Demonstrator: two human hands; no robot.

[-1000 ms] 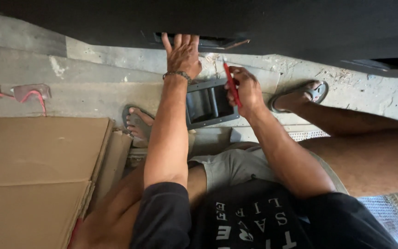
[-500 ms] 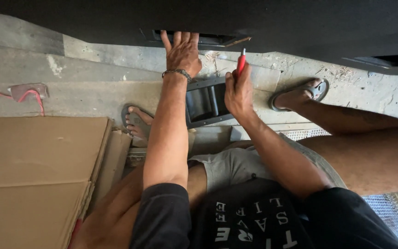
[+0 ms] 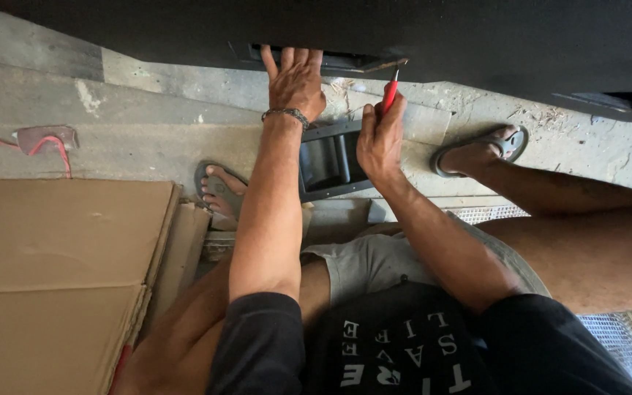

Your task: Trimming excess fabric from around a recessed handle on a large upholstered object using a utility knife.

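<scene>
Far left, a thin red cord [image 3: 47, 144] loops over a scuffed patch of the grey concrete floor [image 3: 148, 110]. Below it lie flattened sheets of brown corrugated cardboard [image 3: 60, 278], stacked, their edges stepped toward the person's leg.

A foot in a grey flip-flop sandal [image 3: 217, 192] rests on the concrete just beside the cardboard.

The person sits low, knees apart, in a black long-sleeved top and grey shorts. Left hand [image 3: 295, 79]: arm stretched straight forward, a beaded metal bracelet [image 3: 285, 114] at the wrist, palm flat and fingers spread against the lower edge of a large dark panel [image 3: 477, 36] that spans the top of the view. The fingertips reach into a narrow rectangular slot [image 3: 330, 58] in that panel. The hand is open, pressing, holding nothing.

Between the two forearms, on the floor, lies a black moulded plastic tray-shaped part [image 3: 330, 161], hollow side up, apart from both hands.

Right hand [image 3: 380, 139]: fingers closed around a red-handled slim tool [image 3: 390, 91], likely a screwdriver, held upright. Its tip points to the right end of the slot, where a thin strip of the panel's edge sticks out; whether tip and strip touch, I cannot tell.

Right of that, the other foot in a grey sandal [image 3: 510, 143] is planted on dusty concrete. Far lower right, a pale woven mesh mat [image 3: 616, 344] shows under the thigh.
</scene>
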